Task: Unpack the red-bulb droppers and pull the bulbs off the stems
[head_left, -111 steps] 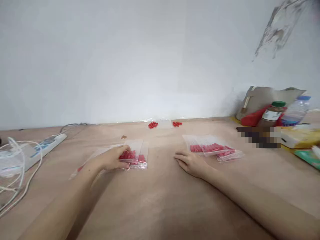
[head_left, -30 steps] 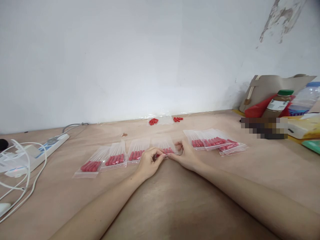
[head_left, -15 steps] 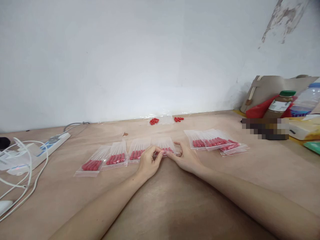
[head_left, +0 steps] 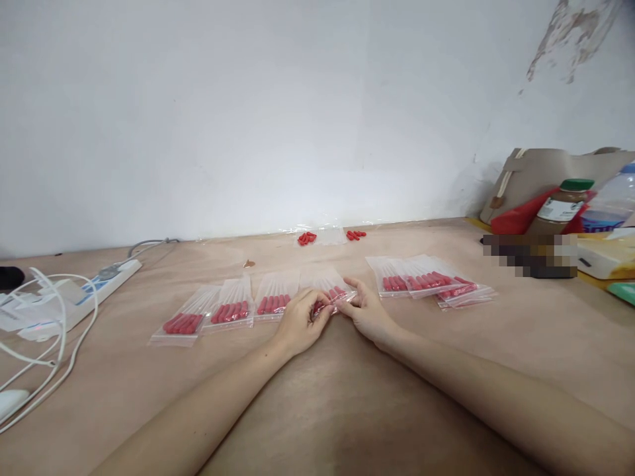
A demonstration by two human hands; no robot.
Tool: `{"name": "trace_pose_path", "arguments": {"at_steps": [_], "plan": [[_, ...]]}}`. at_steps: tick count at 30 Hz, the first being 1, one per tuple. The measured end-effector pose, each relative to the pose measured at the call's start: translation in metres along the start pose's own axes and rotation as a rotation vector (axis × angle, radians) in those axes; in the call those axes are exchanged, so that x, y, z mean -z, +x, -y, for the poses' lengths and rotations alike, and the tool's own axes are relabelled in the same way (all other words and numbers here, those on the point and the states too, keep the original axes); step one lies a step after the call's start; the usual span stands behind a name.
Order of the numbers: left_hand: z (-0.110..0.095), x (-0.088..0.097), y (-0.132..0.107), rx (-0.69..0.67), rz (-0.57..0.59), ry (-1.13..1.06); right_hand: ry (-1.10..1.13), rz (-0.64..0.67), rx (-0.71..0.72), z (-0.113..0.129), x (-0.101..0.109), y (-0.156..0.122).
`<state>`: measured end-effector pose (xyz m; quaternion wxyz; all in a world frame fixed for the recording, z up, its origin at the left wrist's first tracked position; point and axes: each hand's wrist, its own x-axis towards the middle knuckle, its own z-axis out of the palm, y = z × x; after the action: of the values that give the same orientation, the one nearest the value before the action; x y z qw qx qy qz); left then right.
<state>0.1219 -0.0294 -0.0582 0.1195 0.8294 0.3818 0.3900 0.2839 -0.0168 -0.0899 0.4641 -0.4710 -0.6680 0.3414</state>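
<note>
A person's left hand [head_left: 300, 320] and right hand [head_left: 367, 311] met on a small clear zip bag [head_left: 331, 285] of red capsules lying flat on a brown table [head_left: 347, 403]. The fingers and thumb of each hand were pinched together on the bag's near edge, the left hand on its left end and the right hand on its right end.

Three more filled bags [head_left: 231, 307] lay in a row just left of the zip bag, edges touching or nearly so. A loose pile of similar bags [head_left: 431, 281] lay near its right side. Behind the zip bag, close to the white wall, sat two small clusters of loose red capsules [head_left: 306, 238].

Far left of the zip bag were a white power strip [head_left: 84, 297] and white cables [head_left: 49, 337]. Far to its right stood a beige bag [head_left: 546, 172], a brown jar [head_left: 560, 208] with a green lid, and a clear plastic bottle [head_left: 612, 201]. The jar and bottle carried labels, but their writing was too small to read.
</note>
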Motion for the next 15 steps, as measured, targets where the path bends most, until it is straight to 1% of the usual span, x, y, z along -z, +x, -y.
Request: {"name": "trace_pose_path", "arguments": {"at_steps": [4,9,11,15], "plan": [[-0.001,0.002,0.003,-0.016,0.095,-0.026,0.065,0.031,-0.146,0.005,0.001,-0.001],[0.003,0.000,0.002,0.017,0.217,-0.029,0.144,0.072,-0.224,0.011,0.000,-0.003],[0.004,-0.003,0.000,0.022,0.232,0.009,0.199,0.087,-0.243,0.013,0.000,-0.003],[0.006,-0.009,-0.003,0.004,0.226,0.072,0.327,0.130,-0.294,0.021,0.000,-0.003]]}}
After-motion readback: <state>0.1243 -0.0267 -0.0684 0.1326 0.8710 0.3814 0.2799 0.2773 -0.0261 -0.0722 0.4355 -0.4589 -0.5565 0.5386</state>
